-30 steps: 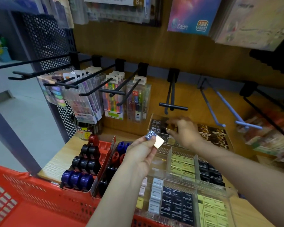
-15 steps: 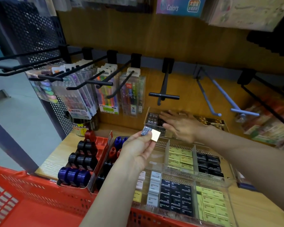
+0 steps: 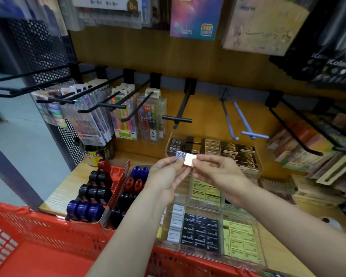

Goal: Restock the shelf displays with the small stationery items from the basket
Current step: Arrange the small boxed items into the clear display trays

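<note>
Head view is all we have, and in it we hold both hands up together over the shelf. Our left hand (image 3: 169,173) pinches the small stationery item (image 3: 185,159), a little block with a foil-blue wrapped end and a cream end, thumb on top and fingers beneath; our right hand (image 3: 218,170) meets it from the other side, fingertips (image 3: 195,161) nipping the cream end. We judge this two-handed hold is for turning the piece or checking its label before choosing a slot. Just beyond our hands sits a clear tray of dark and gold boxes (image 3: 228,150), probably where it belongs, since that tray lies nearest. Beneath our wrists, clear divided bins (image 3: 208,226) hold rows of white, black and yellow erasers, packed flat so labels face up. To the left of our left hand stands a red carton of round sharpeners (image 3: 94,188). The red basket (image 3: 38,242) sits below our forearms, near enough for the next pick. Pen packs (image 3: 124,118) hang on hooks beyond, left.
</note>
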